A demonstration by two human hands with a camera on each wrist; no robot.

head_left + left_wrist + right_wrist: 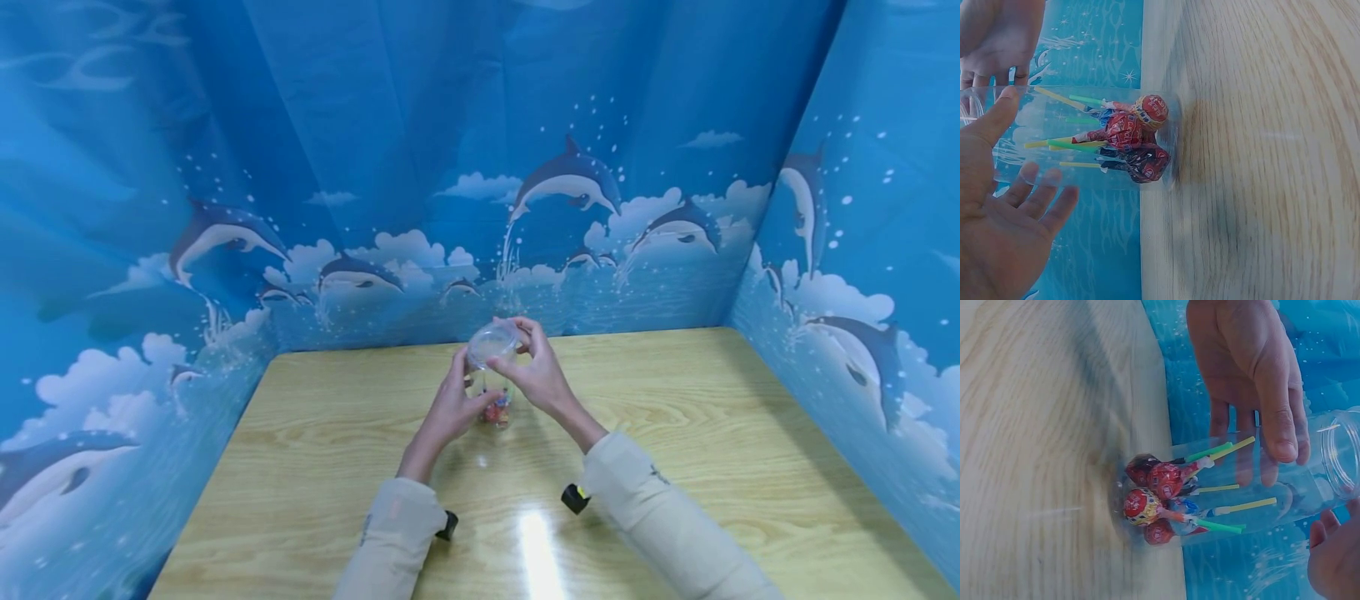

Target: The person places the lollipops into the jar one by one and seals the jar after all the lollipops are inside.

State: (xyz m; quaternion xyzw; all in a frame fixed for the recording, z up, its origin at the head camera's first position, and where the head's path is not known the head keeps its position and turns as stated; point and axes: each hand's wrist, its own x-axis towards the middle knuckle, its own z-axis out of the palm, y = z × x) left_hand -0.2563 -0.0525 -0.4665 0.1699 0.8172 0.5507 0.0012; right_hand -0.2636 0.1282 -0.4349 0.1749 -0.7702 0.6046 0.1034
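Observation:
A tall clear plastic jar (1210,481) stands upright on the table with several lollipops (1125,132) at its bottom. Their wrappers are mostly red, one red and yellow, and their yellow and green sticks point up. My left hand (448,407) grips the jar's side, thumb on the near face and fingers round the far one. At the top, my right hand (542,377) holds the round clear lid (491,343) between thumb and fingers. In the right wrist view only part of the right hand (1338,556) shows, beside the ringed upper end.
The wood-grain table (337,467) runs back to a blue curtain (420,167) printed with dolphins, which also closes off both sides. Small black devices (575,498) sit at both sleeve cuffs. A bright light reflection lies on the tabletop near the front.

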